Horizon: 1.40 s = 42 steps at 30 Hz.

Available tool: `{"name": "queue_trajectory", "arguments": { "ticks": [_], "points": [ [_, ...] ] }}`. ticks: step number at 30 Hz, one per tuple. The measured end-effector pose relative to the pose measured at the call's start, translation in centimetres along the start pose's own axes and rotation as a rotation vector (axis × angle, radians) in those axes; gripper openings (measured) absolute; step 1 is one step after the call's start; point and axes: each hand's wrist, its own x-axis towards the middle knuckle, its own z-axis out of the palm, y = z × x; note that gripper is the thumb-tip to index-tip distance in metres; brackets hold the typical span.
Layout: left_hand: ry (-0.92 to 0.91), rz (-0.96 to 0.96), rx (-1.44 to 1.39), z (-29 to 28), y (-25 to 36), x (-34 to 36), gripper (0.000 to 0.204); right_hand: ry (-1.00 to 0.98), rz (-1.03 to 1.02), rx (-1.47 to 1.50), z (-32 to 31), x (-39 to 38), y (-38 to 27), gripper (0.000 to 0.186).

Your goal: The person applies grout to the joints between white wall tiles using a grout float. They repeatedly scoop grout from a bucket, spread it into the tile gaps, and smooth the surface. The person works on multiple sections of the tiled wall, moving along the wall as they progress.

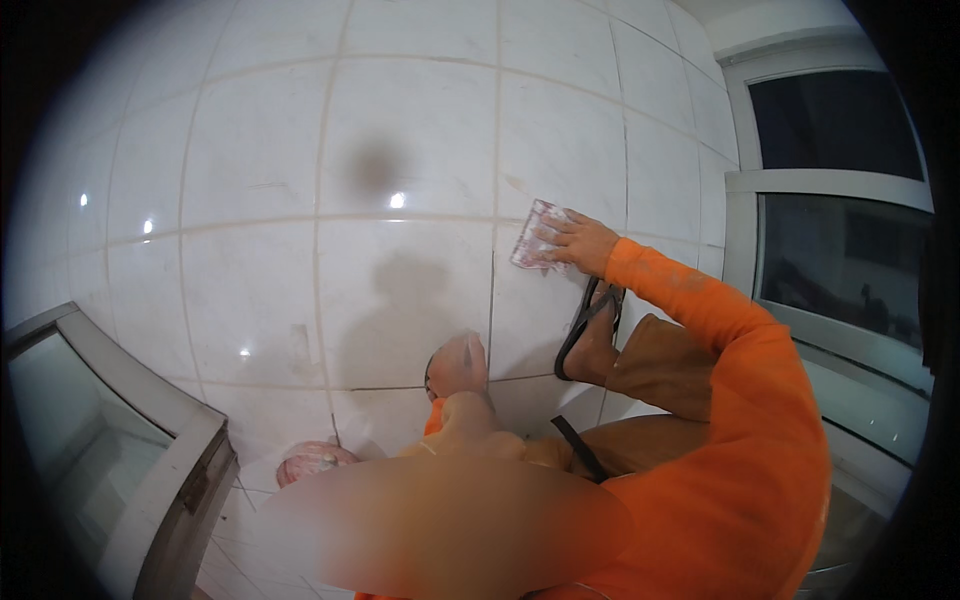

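My right hand, at the end of an orange sleeve, lies on a folded cloth on the white tiled floor. Its fingers are stretched flat over the cloth, which is whitish with reddish-pink stains or pattern. Part of my left hand seems to show low in the middle, by a bit of orange sleeve. A blurred patch covers much of that area, and its fingers cannot be made out. Just beyond is a foot in a sandal. My other foot, in a black flip-flop, stands close to the right hand.
White floor tiles with tan joints spread ahead, carrying a dark round shadow and light reflections. A mottled reddish-white bundle lies at lower left beside a metal-framed glass door. Along the right runs a light sliding frame with dark glass.
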Motion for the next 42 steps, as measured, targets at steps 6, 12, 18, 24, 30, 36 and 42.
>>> {"name": "queue_trajectory", "arguments": {
  "ticks": [6,12,18,24,30,36,42],
  "points": [
    [-0.022,0.021,-0.006,-0.5,0.0,0.5,0.018,-0.087,0.17,0.101,-2.9,-1.7,0.6,0.072],
    [-0.055,0.02,0.017,-0.6,-0.3,-0.2,0.02,0.263,0.117,0.071,-0.5,3.3,-0.6,0.068],
    [-0.083,0.018,0.028,-0.6,-0.5,-0.9,0.021,0.319,0.029,0.024,3.1,-2.7,-3.1,0.07],
    [-0.111,0.0,0.029,-1.4,-1.0,-2.6,0.023,-0.067,0.533,0.528,-3.9,-11.5,-1.4,0.046],
    [-0.115,-0.023,0.057,-2.7,-1.8,-4.5,0.024,0.188,0.776,0.676,-11.6,-21.1,1.9,0.037],
    [-0.163,-0.035,0.082,-2.4,-1.4,-3.7,0.026,0.299,0.866,0.879,-10.8,-24.4,4.4,0.033],
    [-0.319,-0.104,0.225,-0.9,-0.5,0.6,0.028,0.401,0.758,0.963,-3.2,-17.5,13.9,0.024]
  ]
}}
